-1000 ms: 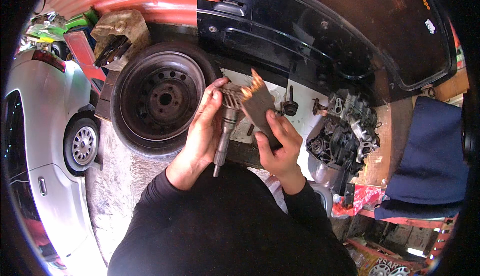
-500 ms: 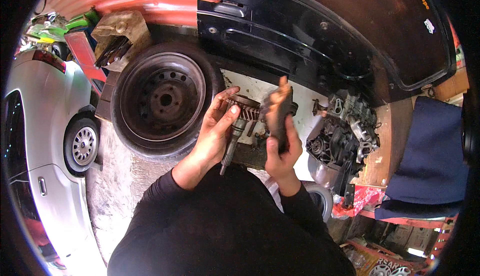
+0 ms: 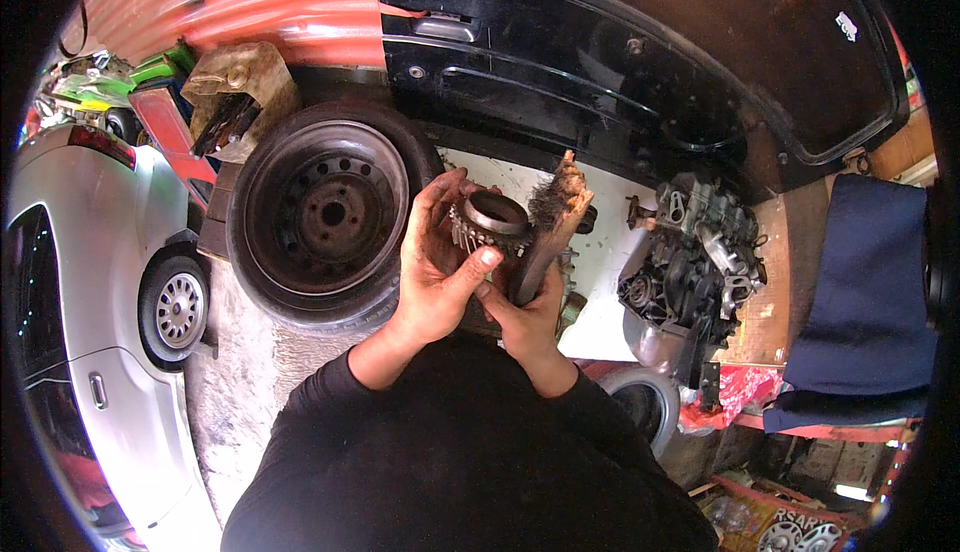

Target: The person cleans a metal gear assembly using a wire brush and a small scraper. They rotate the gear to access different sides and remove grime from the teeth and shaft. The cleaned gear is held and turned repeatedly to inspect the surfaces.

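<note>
My left hand (image 3: 432,262) is wrapped round a dark metal gear shaft, its thumb lying along the near side. The toothed gear (image 3: 492,220) with its open round collar is tilted up toward me, and the shaft below it is hidden. My right hand (image 3: 528,320) grips a worn wooden brush (image 3: 545,252) with dark bristles and a splintered, pale upper end. The bristles stand just right of the gear. My right thumb reaches left, close to my left thumb.
A wheel with a tyre (image 3: 400,167) lies beyond my left hand. An engine block (image 3: 690,272) stands on the right of a white surface (image 3: 610,232). Behind rises a black vehicle panel (image 3: 560,92). Far left is a silver car (image 3: 110,302); far right hangs dark blue cloth (image 3: 855,292).
The gear shaft has tipped so the collar faces me and its long end no longer shows. My right hand and the brush have come left, nearer the gear.
</note>
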